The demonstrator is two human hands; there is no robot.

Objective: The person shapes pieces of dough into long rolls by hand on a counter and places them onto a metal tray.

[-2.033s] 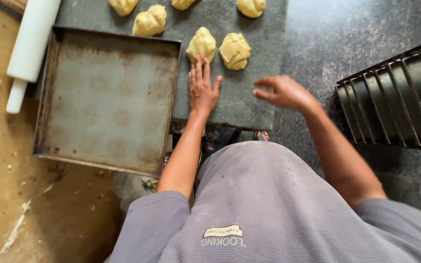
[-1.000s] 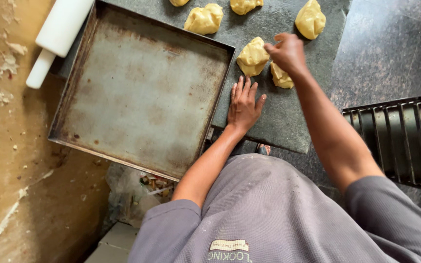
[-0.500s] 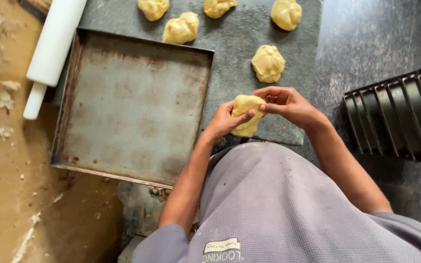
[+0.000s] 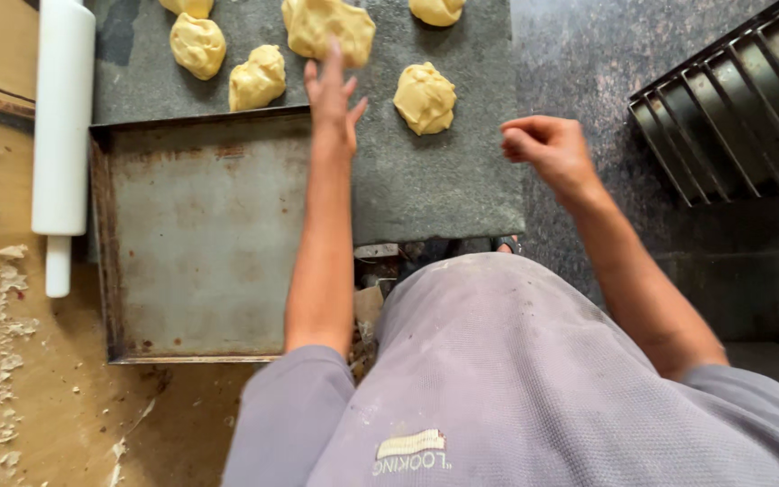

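Dough lumps (image 4: 424,97) lie on the slab (image 4: 444,194), tray (image 4: 200,239) left, rolling pin (image 4: 62,135) farther left.

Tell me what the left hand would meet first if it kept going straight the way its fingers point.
The left hand points up the grey slab, fingertips at the edge of the large dough piece. That dough would probably come first, though whether the fingers already touch it is unclear.
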